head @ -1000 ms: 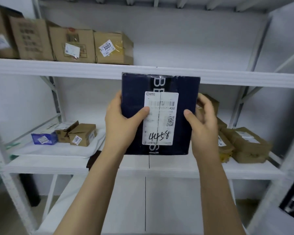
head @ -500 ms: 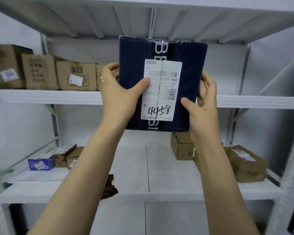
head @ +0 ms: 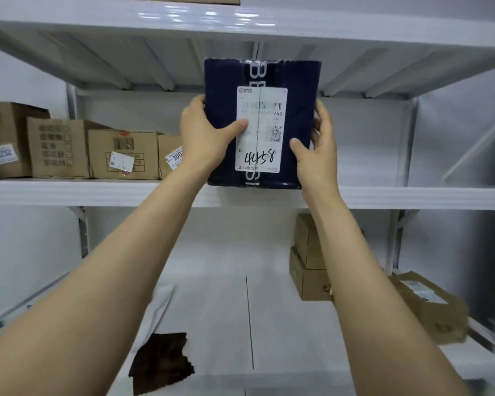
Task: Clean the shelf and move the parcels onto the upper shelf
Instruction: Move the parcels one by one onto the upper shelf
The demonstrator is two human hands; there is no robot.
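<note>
Cartons (head: 69,148) left of parcel (head: 297,110)

Dark blue parcel (head: 300,110), white label (head: 260,132) marked 4458, upright, bottom edge at front of upper shelf (head: 97,192)

Left hand (head: 205,138) half hides a brown box (head: 167,147).

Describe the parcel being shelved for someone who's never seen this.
On the white rack, find the shelf holding a row of brown cartons. Right of them, the left hand and right hand grip a box upright at the shelf's edge. It is the only navy one, with a white label handwritten 4458.
</note>
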